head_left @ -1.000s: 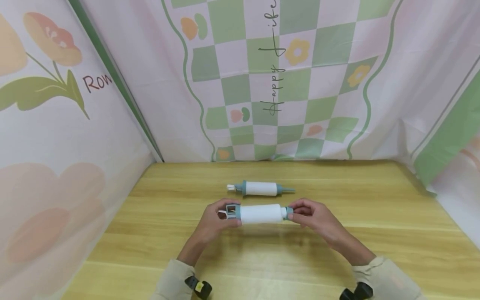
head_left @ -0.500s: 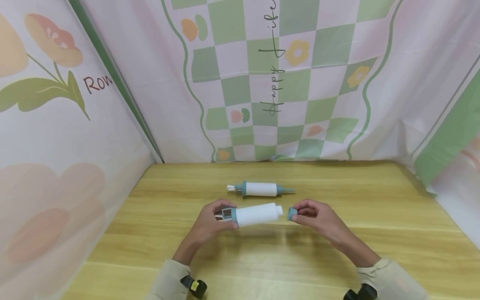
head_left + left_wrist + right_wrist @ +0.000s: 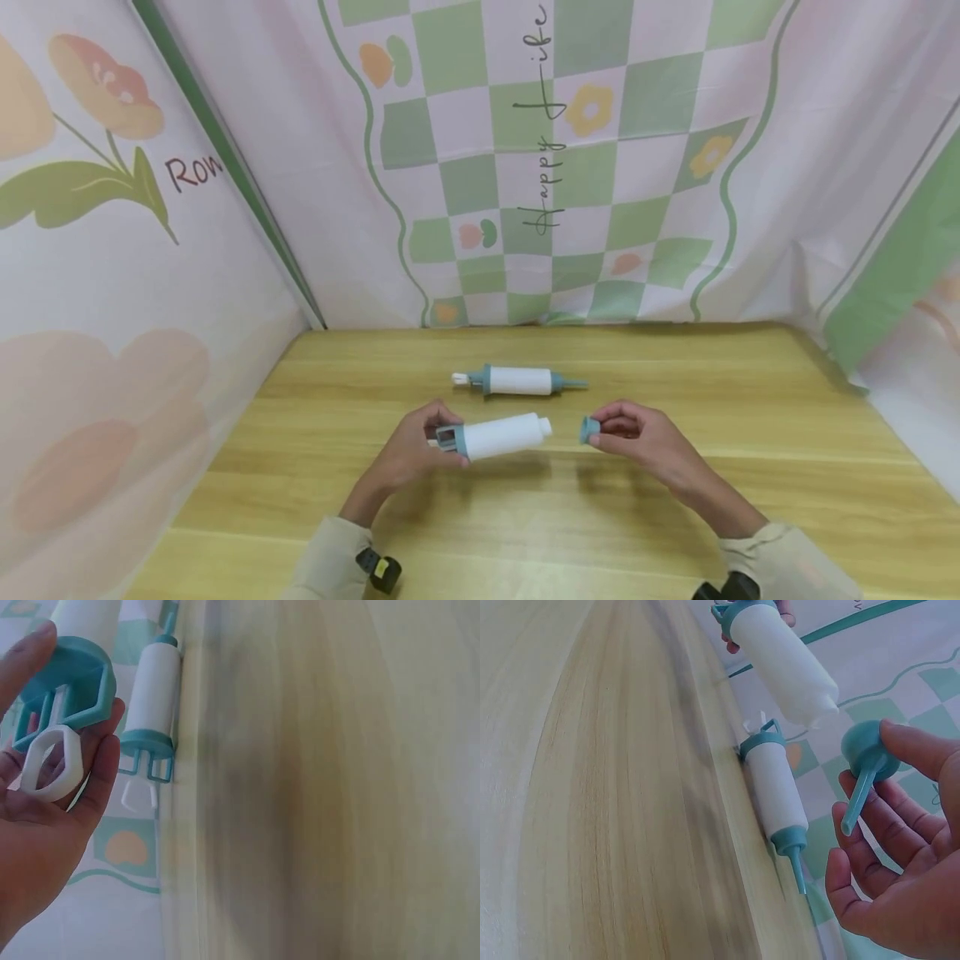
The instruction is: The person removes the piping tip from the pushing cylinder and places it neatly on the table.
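My left hand (image 3: 412,446) grips the teal collar of a large white plastic syringe (image 3: 501,437). Its barrel slants up to the right, its narrow neck bare. In the left wrist view, a white plunger ring (image 3: 52,763) sticks out past the teal frame. A teal nozzle (image 3: 589,430) with a thin spout (image 3: 861,796) is pinched between thumb and fingers of my right hand (image 3: 645,433). A gap separates nozzle and neck. Both are held above the table. Behind them lies a second syringe (image 3: 521,381), its teal nozzle fitted and pointing right.
The wooden table (image 3: 300,500) reaches back to a printed curtain (image 3: 517,183). A floral curtain (image 3: 150,292) stands at the left side, another fabric panel (image 3: 900,275) at the right.
The nozzle came off the syringe's neck. My left hand moved left with the syringe, its neck tilting upward; my right hand moved slightly right with the nozzle.
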A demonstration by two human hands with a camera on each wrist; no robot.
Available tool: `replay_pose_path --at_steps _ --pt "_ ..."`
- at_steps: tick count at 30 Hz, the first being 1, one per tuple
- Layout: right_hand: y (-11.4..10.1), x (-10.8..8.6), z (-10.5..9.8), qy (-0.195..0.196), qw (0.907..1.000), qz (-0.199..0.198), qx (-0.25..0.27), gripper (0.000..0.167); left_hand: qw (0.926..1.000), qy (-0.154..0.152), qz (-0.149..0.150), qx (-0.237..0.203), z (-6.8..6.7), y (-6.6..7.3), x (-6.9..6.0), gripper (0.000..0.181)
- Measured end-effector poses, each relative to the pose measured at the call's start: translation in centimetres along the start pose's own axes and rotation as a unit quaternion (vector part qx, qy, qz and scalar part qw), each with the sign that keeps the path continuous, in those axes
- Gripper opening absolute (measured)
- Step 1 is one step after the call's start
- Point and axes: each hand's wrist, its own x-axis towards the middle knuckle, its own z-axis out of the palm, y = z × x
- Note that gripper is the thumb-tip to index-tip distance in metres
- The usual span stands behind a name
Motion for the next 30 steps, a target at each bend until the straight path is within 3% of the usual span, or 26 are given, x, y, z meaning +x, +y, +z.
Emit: replay_pose_path --at_steps 7,15,24,30 --pt "0.2 0.0 -0.2 -0.001 1.0000 -0.001 -0.001 0.039 0.9994 -0.008 -0.003 0.033 -0.1 -0.6 0.1 0.045" --pt "0.6 -0.1 -0.2 -0.003 0.9998 -0.008 0.016 0.039 0.9966 -0.038 0.001 0.073 0.0 -1.4 0.4 0.043" --pt "1.0 -0.1 -0.1 -0.014 0.9995 -0.010 0.027 0.040 0.9958 -0.044 -0.015 0.079 0.2 -2.0 0.6 0.044" --pt "1.1 0.1 0.1 -0.017 0.9992 -0.008 0.035 0.039 0.9921 -0.051 -0.015 0.114 0.3 -2.3 1.2 0.044"
